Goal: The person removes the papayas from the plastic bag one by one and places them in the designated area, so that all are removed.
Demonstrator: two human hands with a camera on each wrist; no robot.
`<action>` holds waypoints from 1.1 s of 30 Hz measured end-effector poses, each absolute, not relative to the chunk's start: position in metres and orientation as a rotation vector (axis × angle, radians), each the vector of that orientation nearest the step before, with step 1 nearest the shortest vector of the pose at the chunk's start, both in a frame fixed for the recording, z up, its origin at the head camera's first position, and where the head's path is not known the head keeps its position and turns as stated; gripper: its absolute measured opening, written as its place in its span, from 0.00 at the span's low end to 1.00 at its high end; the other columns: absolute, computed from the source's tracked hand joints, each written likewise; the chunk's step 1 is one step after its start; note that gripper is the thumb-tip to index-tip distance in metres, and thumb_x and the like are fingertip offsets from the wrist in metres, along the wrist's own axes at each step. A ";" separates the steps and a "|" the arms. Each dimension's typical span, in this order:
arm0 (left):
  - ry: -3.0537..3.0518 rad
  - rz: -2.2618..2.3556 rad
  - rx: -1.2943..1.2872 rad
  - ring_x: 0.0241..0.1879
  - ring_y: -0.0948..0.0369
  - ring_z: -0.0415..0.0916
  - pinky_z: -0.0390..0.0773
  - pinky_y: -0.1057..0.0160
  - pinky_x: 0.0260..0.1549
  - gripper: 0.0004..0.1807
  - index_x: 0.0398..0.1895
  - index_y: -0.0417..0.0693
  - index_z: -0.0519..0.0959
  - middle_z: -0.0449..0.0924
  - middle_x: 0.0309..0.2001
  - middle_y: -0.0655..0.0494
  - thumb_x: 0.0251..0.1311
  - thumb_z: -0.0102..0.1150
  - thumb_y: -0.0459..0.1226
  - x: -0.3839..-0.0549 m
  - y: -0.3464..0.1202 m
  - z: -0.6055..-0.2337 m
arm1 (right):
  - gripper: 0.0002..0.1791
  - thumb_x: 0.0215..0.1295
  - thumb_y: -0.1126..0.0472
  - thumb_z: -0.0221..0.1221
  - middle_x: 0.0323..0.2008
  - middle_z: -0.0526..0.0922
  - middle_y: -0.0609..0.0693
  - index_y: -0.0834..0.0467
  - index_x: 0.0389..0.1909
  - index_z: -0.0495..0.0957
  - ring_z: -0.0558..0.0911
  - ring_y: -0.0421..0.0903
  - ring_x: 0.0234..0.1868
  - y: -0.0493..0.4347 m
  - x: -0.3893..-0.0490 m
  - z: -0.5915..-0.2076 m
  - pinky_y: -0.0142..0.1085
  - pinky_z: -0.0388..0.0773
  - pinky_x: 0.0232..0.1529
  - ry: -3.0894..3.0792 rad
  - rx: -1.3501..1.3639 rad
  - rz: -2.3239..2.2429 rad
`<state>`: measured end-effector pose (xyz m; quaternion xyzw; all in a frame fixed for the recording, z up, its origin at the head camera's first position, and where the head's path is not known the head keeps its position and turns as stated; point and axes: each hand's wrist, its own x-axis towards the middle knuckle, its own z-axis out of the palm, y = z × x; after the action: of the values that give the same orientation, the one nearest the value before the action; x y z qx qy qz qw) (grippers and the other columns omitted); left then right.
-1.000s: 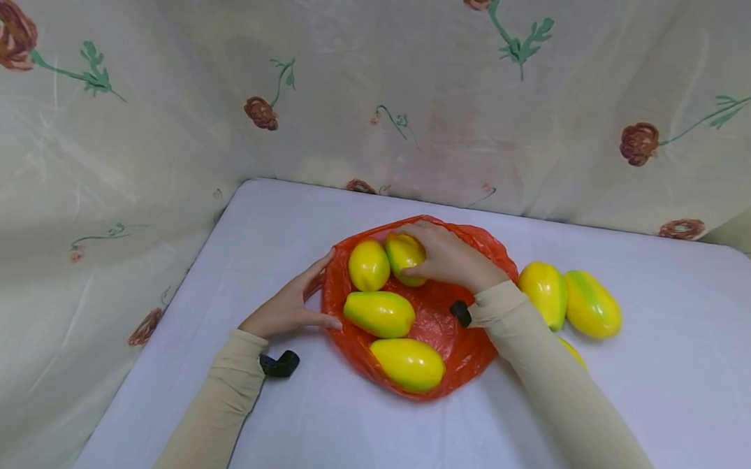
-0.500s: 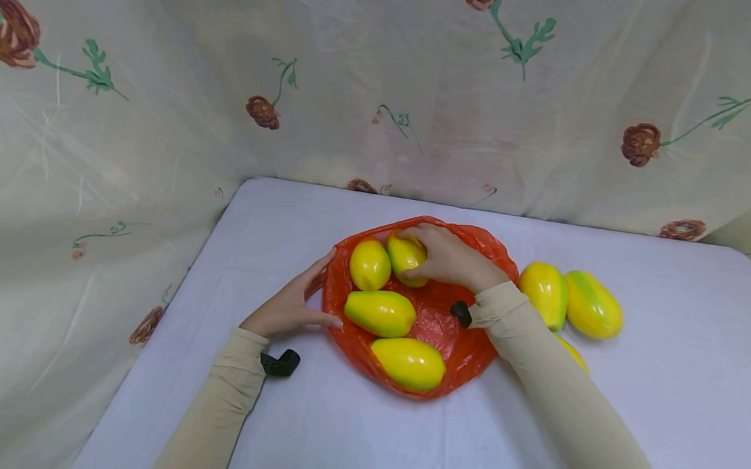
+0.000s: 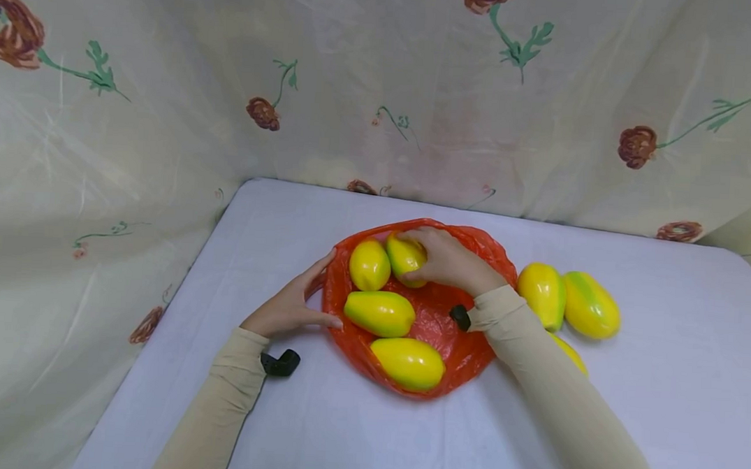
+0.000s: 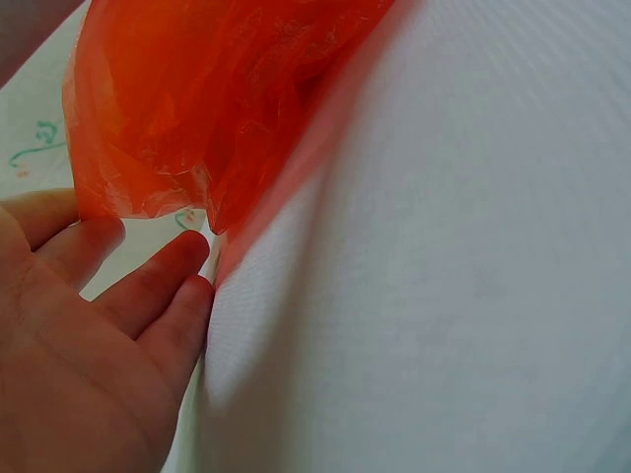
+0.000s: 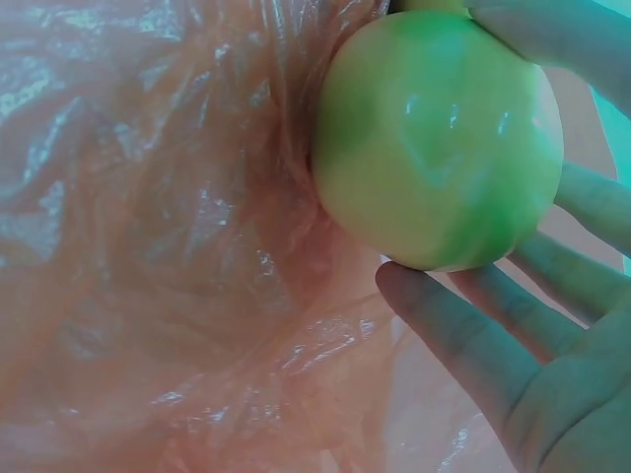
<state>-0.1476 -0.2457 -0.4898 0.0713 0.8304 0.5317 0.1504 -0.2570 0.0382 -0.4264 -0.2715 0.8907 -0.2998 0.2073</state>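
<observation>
Yellow fruit [image 3: 404, 255] tinged green in the right hand [image 3: 455, 260]; red bag [image 3: 436, 317] by the left hand [image 3: 289, 306]; white desk [image 3: 366, 437] beneath both; beyond, cream curtain [image 3: 359, 38] with brown flowers [image 3: 264, 113].

Head view, looking forward and down from above the white table [image 3: 354, 436], wide enough to take in both hands, with the flowered curtain [image 3: 331, 86] behind; left-wrist view, close and low, facing past the left hand's [image 3: 290, 304] palm to the outside of the red bag [image 3: 435, 317], the tabletop steeply tilted; right-wrist view, nearest of all, facing the right hand's [image 3: 450, 259] fingers and one yellow-green fruit [image 3: 402, 255], both shared with the head view; the bag appears in all three.
</observation>
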 end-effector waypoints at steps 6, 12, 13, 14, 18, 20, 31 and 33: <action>2.401 1.500 0.189 0.77 0.60 0.45 0.51 0.41 0.73 0.62 0.75 0.80 0.44 0.43 0.77 0.75 0.41 0.77 0.53 -0.146 -0.245 -0.489 | 0.39 0.54 0.50 0.71 0.64 0.70 0.40 0.43 0.68 0.67 0.69 0.44 0.61 0.042 -0.254 -0.433 0.47 0.75 0.62 2.469 -0.787 -0.891; 2.395 1.503 0.181 0.77 0.60 0.45 0.52 0.41 0.73 0.62 0.75 0.81 0.44 0.43 0.77 0.75 0.41 0.78 0.53 -0.145 -0.244 -0.487 | 0.40 0.54 0.47 0.70 0.66 0.69 0.39 0.41 0.68 0.66 0.69 0.44 0.61 0.046 -0.249 -0.434 0.48 0.75 0.62 2.498 -0.808 -0.886; 2.396 1.501 0.179 0.77 0.60 0.45 0.52 0.41 0.73 0.62 0.75 0.81 0.44 0.43 0.77 0.75 0.41 0.78 0.53 -0.145 -0.244 -0.487 | 0.40 0.54 0.47 0.70 0.66 0.68 0.39 0.40 0.68 0.66 0.68 0.44 0.61 0.047 -0.248 -0.434 0.48 0.76 0.62 2.499 -0.805 -0.893; 2.397 1.499 0.178 0.77 0.60 0.45 0.53 0.41 0.73 0.61 0.75 0.81 0.44 0.43 0.77 0.75 0.41 0.78 0.53 -0.145 -0.244 -0.486 | 0.40 0.54 0.46 0.70 0.66 0.68 0.39 0.39 0.68 0.66 0.69 0.44 0.62 0.048 -0.248 -0.433 0.48 0.76 0.62 2.500 -0.809 -0.902; 2.394 1.507 0.186 0.77 0.61 0.44 0.53 0.43 0.73 0.61 0.75 0.81 0.45 0.43 0.76 0.76 0.41 0.77 0.53 -0.146 -0.244 -0.486 | 0.40 0.54 0.44 0.70 0.67 0.68 0.37 0.36 0.68 0.66 0.68 0.43 0.63 0.054 -0.246 -0.432 0.48 0.76 0.62 2.498 -0.826 -0.945; 2.393 1.513 0.189 0.77 0.61 0.43 0.53 0.43 0.73 0.61 0.75 0.81 0.45 0.43 0.76 0.77 0.42 0.77 0.52 -0.146 -0.244 -0.486 | 0.39 0.54 0.44 0.70 0.67 0.67 0.36 0.35 0.68 0.65 0.67 0.42 0.64 0.057 -0.245 -0.431 0.48 0.75 0.63 2.498 -0.835 -0.962; 2.398 1.507 0.175 0.77 0.61 0.44 0.53 0.43 0.73 0.61 0.75 0.81 0.45 0.44 0.77 0.75 0.41 0.78 0.52 -0.146 -0.245 -0.487 | 0.39 0.53 0.42 0.70 0.68 0.65 0.32 0.31 0.66 0.65 0.64 0.41 0.69 0.070 -0.235 -0.424 0.49 0.78 0.60 2.527 -0.848 -1.022; 2.397 1.508 0.177 0.77 0.61 0.44 0.53 0.43 0.73 0.61 0.75 0.81 0.45 0.44 0.77 0.75 0.41 0.78 0.52 -0.146 -0.245 -0.487 | 0.39 0.53 0.41 0.70 0.68 0.64 0.32 0.29 0.66 0.65 0.63 0.41 0.69 0.072 -0.233 -0.422 0.50 0.79 0.58 2.538 -0.837 -1.026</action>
<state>-0.1461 -0.2454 -0.4873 0.0617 0.8350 0.5253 0.1517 -0.2331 0.0723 -0.4224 -0.2895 0.8781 -0.3548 0.1391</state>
